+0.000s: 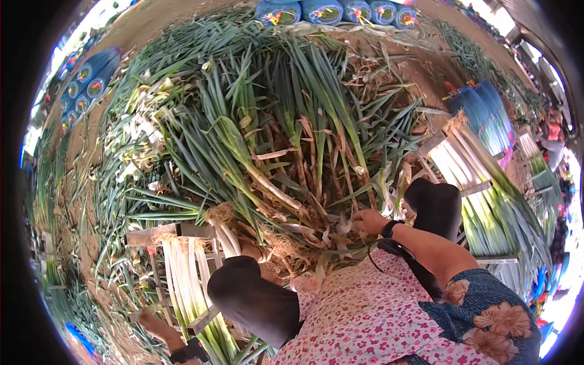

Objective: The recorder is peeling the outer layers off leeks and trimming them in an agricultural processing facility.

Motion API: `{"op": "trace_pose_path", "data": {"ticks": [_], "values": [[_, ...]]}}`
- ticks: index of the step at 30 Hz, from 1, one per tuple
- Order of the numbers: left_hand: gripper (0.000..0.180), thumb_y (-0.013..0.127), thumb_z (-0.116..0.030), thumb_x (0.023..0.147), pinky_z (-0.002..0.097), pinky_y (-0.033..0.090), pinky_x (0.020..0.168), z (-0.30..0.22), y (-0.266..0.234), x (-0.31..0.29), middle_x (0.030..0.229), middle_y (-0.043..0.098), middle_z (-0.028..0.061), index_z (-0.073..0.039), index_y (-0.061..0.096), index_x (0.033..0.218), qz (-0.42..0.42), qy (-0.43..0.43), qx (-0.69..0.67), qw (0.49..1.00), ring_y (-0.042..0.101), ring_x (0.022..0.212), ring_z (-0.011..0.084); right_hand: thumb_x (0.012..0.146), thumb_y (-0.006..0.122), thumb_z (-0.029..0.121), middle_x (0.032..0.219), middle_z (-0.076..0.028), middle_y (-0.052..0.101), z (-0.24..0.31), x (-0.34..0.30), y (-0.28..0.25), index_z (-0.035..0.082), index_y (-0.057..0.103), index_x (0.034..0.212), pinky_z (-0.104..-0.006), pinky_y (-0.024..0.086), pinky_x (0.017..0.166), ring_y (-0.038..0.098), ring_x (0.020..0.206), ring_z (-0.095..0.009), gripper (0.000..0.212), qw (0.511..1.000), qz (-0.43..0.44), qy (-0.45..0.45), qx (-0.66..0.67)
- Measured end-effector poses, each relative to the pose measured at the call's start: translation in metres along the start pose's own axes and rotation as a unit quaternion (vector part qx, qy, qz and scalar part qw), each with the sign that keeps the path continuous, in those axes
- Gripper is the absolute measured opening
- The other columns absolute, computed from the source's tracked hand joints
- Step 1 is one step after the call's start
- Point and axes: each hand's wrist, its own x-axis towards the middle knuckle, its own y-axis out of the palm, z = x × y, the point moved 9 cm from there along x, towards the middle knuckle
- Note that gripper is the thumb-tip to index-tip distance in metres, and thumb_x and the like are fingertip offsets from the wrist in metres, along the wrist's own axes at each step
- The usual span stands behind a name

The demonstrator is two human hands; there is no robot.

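A large pile of leeks (261,164), roots toward me and green leaves pointing away, spreads over the ground ahead. At its near edge, my right hand (368,221) has its fingers curled down among dry, papery leek leaves (343,225). What lies under those fingers is hidden. A dark band circles the right wrist. Far to the lower left, my left hand (157,326) is beside a wooden rack (152,235) bearing a bundle of trimmed white leeks (181,274). Its fingers are too small and unclear to read.
Another rack at the right holds more trimmed leeks (486,201). Blue-wrapped bundles (322,12) line the far edge, with others at the left (91,73) and right (483,115). White leaf scraps (143,131) are heaped at the left. My dark-clad knees (252,295) flank the near pile.
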Motion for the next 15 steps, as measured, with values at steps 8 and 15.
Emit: {"op": "trace_pose_path", "data": {"ticks": [8, 15], "values": [[0.024, 0.036, -0.013, 0.097, 0.038, 0.043, 0.097, -0.391, 0.197, -0.031, 0.105, 0.054, 0.0146, 0.002, 0.05, 0.11, 0.205, 0.061, -0.358, 0.909, 0.054, 0.104, 0.0243, 0.088, 0.053, 0.022, 0.077, -0.007, 0.064, -0.166, 0.066, -0.029, 0.001, 0.056, 0.113, -0.0313, 0.045, 0.056, 0.058, 0.064, -0.014, 0.032, 0.911, -0.175, 0.17, 0.332], [0.02, 0.05, -0.023, 0.093, 0.0327, 0.045, 0.086, -0.491, 0.357, -0.12, 0.098, 0.061, 0.0086, -0.006, 0.057, 0.099, 0.387, -0.078, -0.46, 0.795, 0.058, 0.094, 0.0165, 0.088, 0.054, 0.015, 0.089, -0.013, 0.062, -0.192, 0.05, -0.038, -0.002, 0.055, 0.108, -0.032, 0.047, 0.07, 0.06, 0.081, -0.019, 0.026, 0.833, -0.199, 0.229, 0.463]]}}
